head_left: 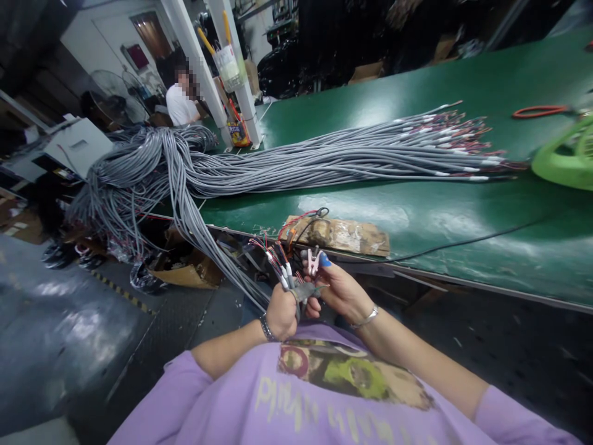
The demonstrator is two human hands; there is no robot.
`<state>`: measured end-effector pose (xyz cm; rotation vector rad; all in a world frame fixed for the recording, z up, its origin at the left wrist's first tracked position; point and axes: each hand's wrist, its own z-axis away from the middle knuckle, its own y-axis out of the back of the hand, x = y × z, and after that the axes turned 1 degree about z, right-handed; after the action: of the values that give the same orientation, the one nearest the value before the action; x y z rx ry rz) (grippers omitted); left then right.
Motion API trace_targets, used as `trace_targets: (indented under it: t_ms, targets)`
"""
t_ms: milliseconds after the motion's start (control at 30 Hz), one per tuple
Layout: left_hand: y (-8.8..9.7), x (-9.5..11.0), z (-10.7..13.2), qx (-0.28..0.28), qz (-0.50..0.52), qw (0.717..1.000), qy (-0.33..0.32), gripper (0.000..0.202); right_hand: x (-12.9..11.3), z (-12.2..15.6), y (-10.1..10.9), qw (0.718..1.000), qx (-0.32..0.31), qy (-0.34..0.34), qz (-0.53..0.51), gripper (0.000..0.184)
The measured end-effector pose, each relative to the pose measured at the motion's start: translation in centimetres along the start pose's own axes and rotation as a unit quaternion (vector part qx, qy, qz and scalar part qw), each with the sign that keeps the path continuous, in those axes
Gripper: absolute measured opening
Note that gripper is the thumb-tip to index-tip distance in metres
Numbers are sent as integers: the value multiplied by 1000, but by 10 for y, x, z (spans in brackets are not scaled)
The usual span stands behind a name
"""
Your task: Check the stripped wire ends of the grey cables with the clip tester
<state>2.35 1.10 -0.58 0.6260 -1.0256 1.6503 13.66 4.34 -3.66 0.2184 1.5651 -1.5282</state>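
My left hand (283, 311) is closed around a bunch of grey cables (238, 272) near their stripped ends. Thin coloured wires (265, 247) and white sleeves (285, 276) stick up above that fist. Beside it, my right hand (345, 293) is closed, pinching a small pale pink clip-like tool (314, 262) with two prongs. A blue covering (325, 260) shows at one fingertip of the right hand. Fine wire ends lie between the two hands; which of them the right fingers touch is too small to tell.
A wooden block (377, 240) with wires sits at the green table's (445, 241) front edge. A long pile of grey cables (296, 162) lies across the table. A green basket (567, 154) and red-handled tool (540, 111) are at right. A person (181, 105) sits beyond the post.
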Motion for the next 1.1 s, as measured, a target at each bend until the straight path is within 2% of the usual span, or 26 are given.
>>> trace_targets:
  t_ms: [100, 300, 400, 500, 600, 733, 900, 967, 1100]
  targets:
    - [1, 0, 1, -2, -2, 1000, -3, 44, 0, 1, -1, 999, 4, -29, -36, 41]
    - [4, 1, 5, -8, 4, 1000, -10, 45, 3, 0, 7, 999, 41, 6, -32, 42]
    - [8, -1, 7, -10, -3, 1000, -17, 45, 3, 4, 16, 999, 44, -6, -18, 43]
    - [12, -4, 8, -17, -14, 999, -28, 45, -2, 13, 17, 999, 4, -38, 35, 48]
    - [16, -8, 7, -22, -26, 999, -41, 46, -10, 24, 7, 993, -35, -47, 105, 45]
    - [19, -12, 5, -31, -57, 997, -48, 49, -17, 32, -8, 982, -19, -20, 186, 42]
    - [20, -11, 4, -116, -127, 985, -4, 50, -16, 32, -11, 968, -40, -26, 248, 43]
    - [20, -9, 5, -112, -122, 986, 2, 50, -13, 31, -7, 965, -15, -23, 260, 43]
    - [18, -6, 6, -63, -66, 996, -13, 51, -9, 27, 4, 967, 96, 2, 235, 43]
